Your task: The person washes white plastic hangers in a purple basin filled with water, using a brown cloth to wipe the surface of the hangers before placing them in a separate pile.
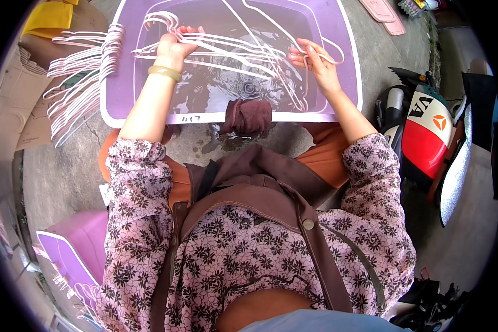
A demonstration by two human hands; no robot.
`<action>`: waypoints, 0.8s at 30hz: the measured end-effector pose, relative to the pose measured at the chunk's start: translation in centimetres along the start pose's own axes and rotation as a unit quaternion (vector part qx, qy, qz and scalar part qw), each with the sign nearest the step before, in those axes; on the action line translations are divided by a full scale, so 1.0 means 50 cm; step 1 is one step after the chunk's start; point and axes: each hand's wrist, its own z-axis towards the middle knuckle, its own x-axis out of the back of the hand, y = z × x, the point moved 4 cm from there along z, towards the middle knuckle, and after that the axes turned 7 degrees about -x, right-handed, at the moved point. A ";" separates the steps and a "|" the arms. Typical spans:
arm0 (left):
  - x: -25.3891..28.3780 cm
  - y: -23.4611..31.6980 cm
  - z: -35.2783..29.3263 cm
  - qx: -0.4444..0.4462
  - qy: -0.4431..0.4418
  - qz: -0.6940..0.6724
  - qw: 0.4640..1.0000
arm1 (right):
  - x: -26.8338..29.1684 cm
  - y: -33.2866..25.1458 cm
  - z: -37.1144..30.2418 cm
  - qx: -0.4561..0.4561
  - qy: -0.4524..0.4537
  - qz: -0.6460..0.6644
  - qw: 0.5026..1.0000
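My left hand (174, 48) is closed round several pale pink clothes hangers (235, 57), just below their hooks. Their bodies reach rightward over the water in a purple tub (348, 83) with a white rim. At the tub's right side, my right hand (318, 62) grips another pale hanger (269, 20) near its hook, with fingers bent around it. That hanger's long arms cross in front of the bunch. A wet dark brown cloth (249, 117) hangs over the tub's near rim, between my forearms. The water looks greyish and rippled.
More hangers (113, 47) hang bunched over the tub's left rim. Cardboard (33, 119) and a yellow item (50, 19) lie further left. A second purple tub (74, 243) with hangers stands at lower left. To the right is a red-and-white scooter (426, 135).
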 end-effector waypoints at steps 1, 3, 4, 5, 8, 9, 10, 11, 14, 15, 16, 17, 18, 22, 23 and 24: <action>0.007 0.012 0.015 0.003 -0.015 -0.009 1.000 | 0.011 -0.008 0.007 0.005 0.022 0.009 1.000; -0.011 0.021 0.001 -0.032 -0.054 -0.006 0.998 | 0.047 -0.025 0.016 0.028 0.102 0.027 0.994; -0.013 0.022 -0.007 -0.064 -0.052 -0.002 0.997 | 0.069 -0.034 0.023 0.049 0.135 0.010 0.990; -0.019 0.016 -0.021 -0.069 -0.076 0.024 0.994 | 0.093 -0.042 0.031 0.071 0.167 -0.006 0.983; -0.043 -0.014 -0.056 -0.059 -0.157 0.102 0.981 | 0.111 -0.087 0.054 0.106 0.169 -0.068 0.978; -0.053 -0.035 -0.074 -0.043 -0.191 0.127 0.972 | 0.094 -0.105 0.066 0.108 0.139 -0.095 0.980; -0.066 -0.055 -0.087 -0.027 -0.225 0.151 0.962 | 0.075 -0.122 0.080 0.109 0.110 -0.122 0.980; -0.082 -0.070 -0.097 0.000 -0.269 0.162 0.949 | 0.043 -0.137 0.098 0.115 0.076 -0.140 0.981; -0.128 -0.137 -0.139 0.068 -0.337 0.248 0.906 | -0.098 -0.193 0.111 0.124 0.074 -0.286 0.947; -0.131 -0.147 -0.127 0.067 -0.344 0.264 0.898 | -0.146 -0.214 0.110 0.190 0.063 -0.393 0.897; -0.135 -0.148 -0.119 0.115 -0.389 0.216 0.888 | -0.181 -0.209 0.115 0.105 -0.077 -0.391 0.911; -0.135 -0.131 -0.094 0.158 -0.456 0.176 0.858 | -0.233 -0.234 0.103 0.246 -0.101 -0.448 0.853; -0.130 -0.114 -0.073 0.204 -0.519 0.134 0.819 | -0.243 -0.215 0.122 0.254 -0.148 -0.475 0.830; -0.117 -0.078 -0.060 0.162 -0.419 0.275 0.850 | -0.138 -0.163 0.159 0.245 -0.095 -0.223 0.939; -0.116 -0.037 -0.038 0.162 -0.425 0.238 0.858 | -0.098 -0.089 0.177 0.142 -0.119 -0.361 0.914; -0.121 -0.008 -0.016 0.161 -0.433 0.202 0.864 | -0.035 0.003 0.186 0.037 -0.140 -0.488 0.861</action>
